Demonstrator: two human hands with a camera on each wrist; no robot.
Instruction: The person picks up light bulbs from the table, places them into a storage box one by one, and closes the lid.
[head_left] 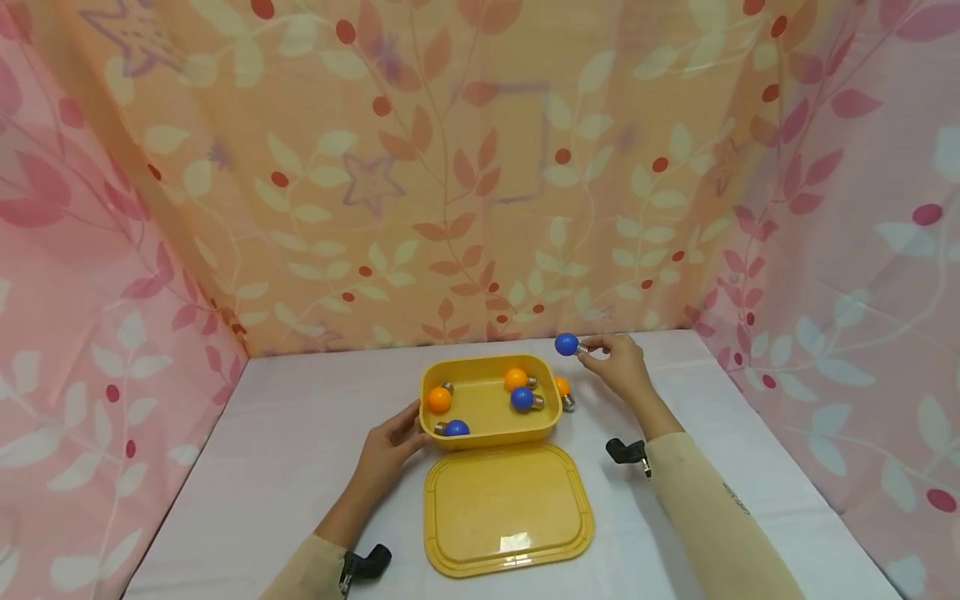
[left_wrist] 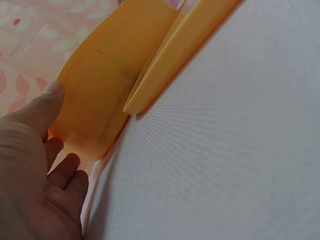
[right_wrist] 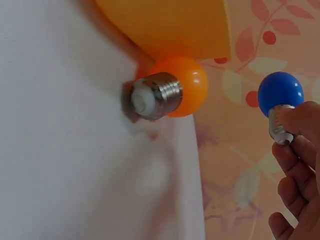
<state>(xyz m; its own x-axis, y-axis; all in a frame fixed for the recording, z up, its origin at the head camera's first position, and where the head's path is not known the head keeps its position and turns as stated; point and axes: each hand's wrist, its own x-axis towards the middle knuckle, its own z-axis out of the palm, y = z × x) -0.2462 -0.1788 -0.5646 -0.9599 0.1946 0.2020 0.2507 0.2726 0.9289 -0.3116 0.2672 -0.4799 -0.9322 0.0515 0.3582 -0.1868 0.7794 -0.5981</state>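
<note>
My right hand (head_left: 618, 362) pinches a blue light bulb (head_left: 567, 344) by its metal screw base, in the air just beyond the right back corner of a yellow plastic box (head_left: 480, 440). In the right wrist view the blue globe (right_wrist: 281, 92) points up, with thumb and fingertips on its base. My left hand (head_left: 386, 450) holds the box at its left front corner; in the left wrist view the thumb lies on the wall (left_wrist: 95, 85). Inside the box lie two orange bulbs (head_left: 439, 400) and two blue bulbs (head_left: 521, 399).
An orange bulb (head_left: 562, 387) lies on the white cloth against the box's right side. The yellow lid (head_left: 510, 512) lies flat in front of the box. Patterned curtains (head_left: 450, 167) enclose the table at the back and both sides.
</note>
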